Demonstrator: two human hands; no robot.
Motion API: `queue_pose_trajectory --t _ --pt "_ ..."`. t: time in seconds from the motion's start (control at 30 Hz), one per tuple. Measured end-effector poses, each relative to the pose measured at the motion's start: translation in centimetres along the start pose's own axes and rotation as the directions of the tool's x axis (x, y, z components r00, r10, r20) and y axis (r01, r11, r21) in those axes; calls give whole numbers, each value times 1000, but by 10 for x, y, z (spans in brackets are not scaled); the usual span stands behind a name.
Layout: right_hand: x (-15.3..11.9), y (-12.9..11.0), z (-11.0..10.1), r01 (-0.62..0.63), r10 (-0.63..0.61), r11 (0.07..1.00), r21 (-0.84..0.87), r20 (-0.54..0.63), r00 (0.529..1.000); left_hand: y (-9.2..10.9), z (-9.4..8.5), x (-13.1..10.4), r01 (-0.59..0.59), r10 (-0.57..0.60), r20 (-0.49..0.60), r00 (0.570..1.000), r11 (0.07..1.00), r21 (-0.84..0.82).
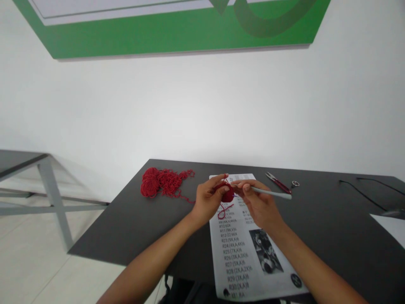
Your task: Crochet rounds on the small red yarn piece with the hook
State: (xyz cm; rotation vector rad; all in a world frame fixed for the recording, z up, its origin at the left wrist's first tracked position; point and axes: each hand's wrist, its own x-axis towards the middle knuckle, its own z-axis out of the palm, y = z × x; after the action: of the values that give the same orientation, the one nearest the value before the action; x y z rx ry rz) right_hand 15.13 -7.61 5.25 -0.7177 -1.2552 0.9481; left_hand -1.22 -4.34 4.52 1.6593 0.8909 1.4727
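Note:
My left hand [205,200] pinches a small round red crochet piece [227,195], with a strand of red yarn looped over its raised forefinger. The crochet hook [272,194], with a pale grey handle, is held in my right hand [257,204], and its thin tip meets the edge of the red piece. A loose yarn tail [222,212] hangs below the piece, over a printed pattern sheet [234,253]. From the left hand the yarn runs left to a tangled red ball [150,183] on the dark table [142,228].
Red-handled scissors [280,183] lie behind the right hand. Eyeglasses [367,196] and a white paper [390,228] are at the right. Another table [19,162] stands far left. A white wall [202,109] with a green-edged board [177,33] rises behind.

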Motion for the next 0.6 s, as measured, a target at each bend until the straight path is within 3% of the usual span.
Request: queue_pose_trajectory --t 0.1,0.23,0.3,0.4,0.5,0.6 --pt "-4 -5 1 113 -119 951 -288 -4 993 0 -1 -3 -58 56 30 998 994 89" --pt "-9 1 0 297 -322 768 -567 60 945 2 3 -7 -121 120 12 993 985 125" --pt "-12 9 -2 391 -407 626 -675 146 902 2 7 -9 -54 54 7 999 998 25" --pt "-15 15 -5 518 -502 472 -713 266 823 0 14 -10 190 -176 74 982 939 -288" --pt "-14 10 -5 484 -465 553 -678 231 855 0 16 -7 373 -331 177 927 766 -524" --pt "-9 0 -3 409 -358 739 -535 203 912 4 13 -3 385 -365 162 917 698 -604"
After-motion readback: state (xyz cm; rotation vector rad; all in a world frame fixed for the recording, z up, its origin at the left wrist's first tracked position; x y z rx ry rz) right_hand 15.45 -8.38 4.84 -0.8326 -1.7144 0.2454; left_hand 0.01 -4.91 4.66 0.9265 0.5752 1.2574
